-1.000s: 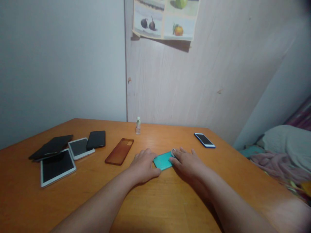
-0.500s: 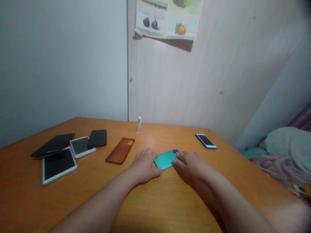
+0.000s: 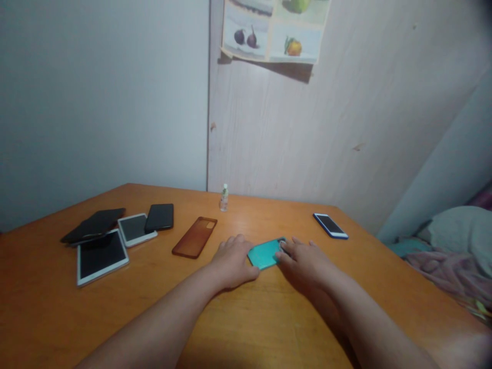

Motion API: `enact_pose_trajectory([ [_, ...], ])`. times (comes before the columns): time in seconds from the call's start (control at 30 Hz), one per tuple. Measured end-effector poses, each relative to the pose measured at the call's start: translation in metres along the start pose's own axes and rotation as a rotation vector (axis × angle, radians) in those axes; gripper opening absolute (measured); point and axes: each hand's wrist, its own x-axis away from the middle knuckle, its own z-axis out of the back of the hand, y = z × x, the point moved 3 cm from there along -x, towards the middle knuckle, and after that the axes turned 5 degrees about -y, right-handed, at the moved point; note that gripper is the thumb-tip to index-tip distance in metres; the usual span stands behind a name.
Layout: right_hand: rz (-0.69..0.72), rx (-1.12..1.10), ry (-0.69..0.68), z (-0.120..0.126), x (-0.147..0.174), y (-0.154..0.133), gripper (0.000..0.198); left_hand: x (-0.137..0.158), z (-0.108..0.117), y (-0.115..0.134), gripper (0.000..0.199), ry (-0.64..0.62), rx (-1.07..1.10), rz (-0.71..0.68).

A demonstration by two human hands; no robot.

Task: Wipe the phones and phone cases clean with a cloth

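Observation:
A turquoise-backed phone [image 3: 264, 254] lies on the wooden table in front of me, its camera end at the upper right. My left hand [image 3: 236, 262] grips its left end, the thumb at the near corner and the fingers along the far side. At the right end, my right hand [image 3: 302, 257] has its fingers closed over the edge, beside a ring-like metal piece [image 3: 282, 245] on the back. Those fingers hide part of the phone. Left of my left hand rests a brown phone case [image 3: 195, 238], apart from it.
Two white tablets [image 3: 103, 258], a black tablet-like device [image 3: 160, 217] and a dark folding cover [image 3: 94, 225] overlap at left. A small clear bottle [image 3: 224, 199] stands at the back. A blue-edged phone [image 3: 330, 226] lies at right. Bedding [image 3: 457, 241] is beyond the table's right edge.
The view has turned slightly left, so things sit a little further right in the picture. Both hands stay at the turquoise phone, with barely any visible movement.

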Motion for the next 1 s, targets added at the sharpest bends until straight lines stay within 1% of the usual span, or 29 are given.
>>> enact_pose_trajectory([
  [0.13,-0.025,-0.002,0.019,-0.004,-0.006,0.003,0.061,0.000,0.000,0.000,0.037,0.009,0.006,-0.001],
  [0.33,0.015,0.003,-0.031,0.005,0.001,0.009,0.050,0.000,-0.001,0.000,0.041,0.000,0.032,0.002],
  [0.47,-0.012,0.012,0.035,-0.003,-0.009,0.012,0.059,-0.001,-0.002,-0.002,0.038,0.009,0.019,-0.004],
  [0.53,-0.023,0.019,0.043,-0.006,-0.012,0.013,0.063,-0.001,-0.003,-0.002,0.038,0.015,0.015,-0.009],
  [0.7,0.014,-0.003,0.011,-0.004,-0.006,0.014,0.057,-0.001,-0.002,-0.001,0.039,0.012,0.025,-0.010],
  [0.83,0.006,-0.020,0.073,-0.005,-0.014,0.016,0.056,0.000,-0.001,-0.001,0.040,0.007,0.009,-0.002],
  [1.0,0.056,-0.078,0.142,-0.011,-0.030,0.027,0.048,0.001,-0.002,-0.001,0.041,0.017,0.020,0.014],
])
